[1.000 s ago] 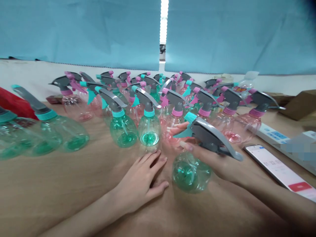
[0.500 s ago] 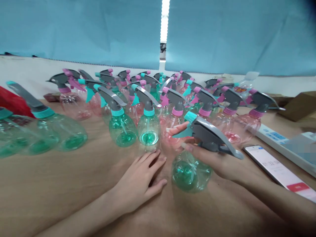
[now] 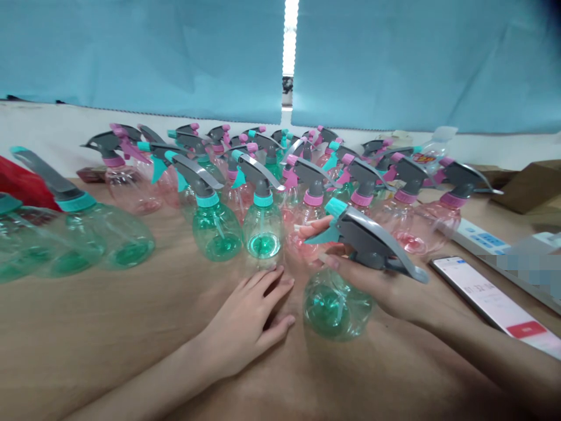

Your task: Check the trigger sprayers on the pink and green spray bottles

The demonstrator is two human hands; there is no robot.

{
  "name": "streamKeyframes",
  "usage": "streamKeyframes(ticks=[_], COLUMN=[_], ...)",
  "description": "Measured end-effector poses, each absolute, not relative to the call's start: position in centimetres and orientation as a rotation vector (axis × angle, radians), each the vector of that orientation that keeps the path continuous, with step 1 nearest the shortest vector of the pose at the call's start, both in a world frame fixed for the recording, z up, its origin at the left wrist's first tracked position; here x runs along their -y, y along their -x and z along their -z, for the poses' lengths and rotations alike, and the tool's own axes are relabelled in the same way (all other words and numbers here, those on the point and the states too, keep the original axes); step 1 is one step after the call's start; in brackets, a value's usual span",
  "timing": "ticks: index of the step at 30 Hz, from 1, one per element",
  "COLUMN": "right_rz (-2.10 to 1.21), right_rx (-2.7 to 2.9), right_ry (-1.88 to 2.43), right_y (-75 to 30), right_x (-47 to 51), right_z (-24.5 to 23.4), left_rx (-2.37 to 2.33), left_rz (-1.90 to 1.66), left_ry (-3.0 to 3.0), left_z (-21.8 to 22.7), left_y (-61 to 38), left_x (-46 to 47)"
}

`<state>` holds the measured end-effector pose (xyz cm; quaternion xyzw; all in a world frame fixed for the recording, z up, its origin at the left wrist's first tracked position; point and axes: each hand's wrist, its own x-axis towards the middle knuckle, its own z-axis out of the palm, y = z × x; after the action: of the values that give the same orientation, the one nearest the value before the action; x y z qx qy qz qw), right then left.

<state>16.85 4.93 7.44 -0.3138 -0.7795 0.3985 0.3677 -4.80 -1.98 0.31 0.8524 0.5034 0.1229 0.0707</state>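
Right hand (image 3: 385,289), thumb and fingers closed about the neck of one green spray bottle (image 3: 337,310) with turquoise nozzle and grey head, at the front of the wooden table (image 3: 131,351); left hand (image 3: 245,318), palm down beside it, fingers loosely spread on the tabletop. Beyond: two green bottles (image 3: 218,237), a crowd of pink bottles (image 3: 438,225) and others; at right, one phone (image 3: 486,298), screen lit.
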Motion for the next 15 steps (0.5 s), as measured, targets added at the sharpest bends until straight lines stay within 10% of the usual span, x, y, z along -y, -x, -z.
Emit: streamKeyframes(ticks=[15], right_rz=[-1.227], right_rx=[1.865], right_ry=[0.721], right_y=[-16.18], right_x=[-5.02], right_z=[-7.58], left_rx=[-1.525], left_rz=[-0.323], left_ry=[-2.564], left_z=[-0.53], left_y=[4.71], left_x=[1.96])
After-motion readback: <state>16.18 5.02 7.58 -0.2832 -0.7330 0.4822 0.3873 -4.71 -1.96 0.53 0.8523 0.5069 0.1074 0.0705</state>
